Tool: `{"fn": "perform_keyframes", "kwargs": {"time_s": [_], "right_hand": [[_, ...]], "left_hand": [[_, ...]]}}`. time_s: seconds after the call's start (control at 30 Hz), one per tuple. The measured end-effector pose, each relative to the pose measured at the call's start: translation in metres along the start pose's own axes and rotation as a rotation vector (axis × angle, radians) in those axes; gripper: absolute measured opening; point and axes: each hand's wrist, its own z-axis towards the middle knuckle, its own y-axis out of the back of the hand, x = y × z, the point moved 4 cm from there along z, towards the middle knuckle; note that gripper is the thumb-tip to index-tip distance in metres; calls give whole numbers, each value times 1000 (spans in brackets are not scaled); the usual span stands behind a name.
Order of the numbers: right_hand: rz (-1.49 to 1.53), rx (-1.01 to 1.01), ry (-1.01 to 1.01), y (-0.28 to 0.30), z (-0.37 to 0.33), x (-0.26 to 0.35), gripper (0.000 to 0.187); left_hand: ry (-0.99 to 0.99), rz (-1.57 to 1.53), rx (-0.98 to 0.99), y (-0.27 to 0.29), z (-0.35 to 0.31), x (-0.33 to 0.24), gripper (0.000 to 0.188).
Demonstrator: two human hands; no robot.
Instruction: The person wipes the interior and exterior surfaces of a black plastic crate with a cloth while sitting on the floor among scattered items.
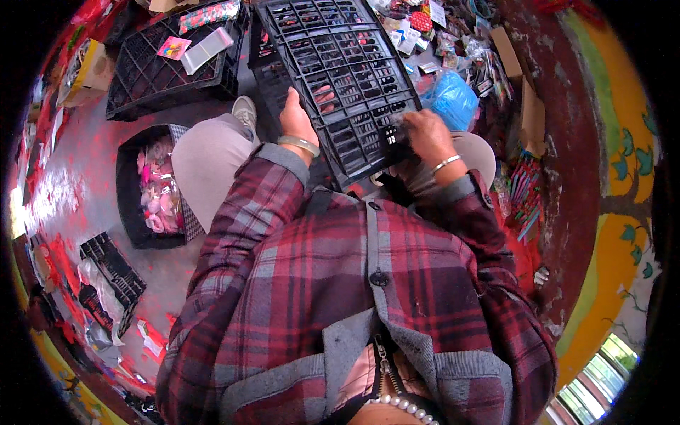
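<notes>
A black plastic lattice crate point(347, 81) is tilted in front of my lap, its grid of slots facing up. My left hand point(297, 120) grips its left edge, thumb outside, with fingers showing through the openings. At the crate's lower right edge my right hand point(428, 136) is closed, fingertips bent in toward the slots. What those fingers pinch is too small and blurred to make out. Close to them, a small black piece with white marks point(390, 134) shows in the grid.
Another black crate point(134, 78) stands at the far left, bearing a pink card point(173, 47) and clear packets point(207, 51). A black box point(129, 188) of pink bagged items sits left of my knee. A blue plastic bag point(453, 99) and a cardboard box point(533, 117) lie right among small packaged goods.
</notes>
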Motion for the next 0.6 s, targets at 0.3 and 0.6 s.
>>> {"fn": "perform_keyframes", "kwargs": {"time_s": [0.3, 0.6], "right_hand": [[219, 327, 128, -22, -21, 36, 17], [507, 143, 369, -33, -20, 82, 20]], "left_hand": [[-8, -5, -48, 1, -1, -1, 48], [-3, 6, -31, -2, 0, -2, 49]]}}
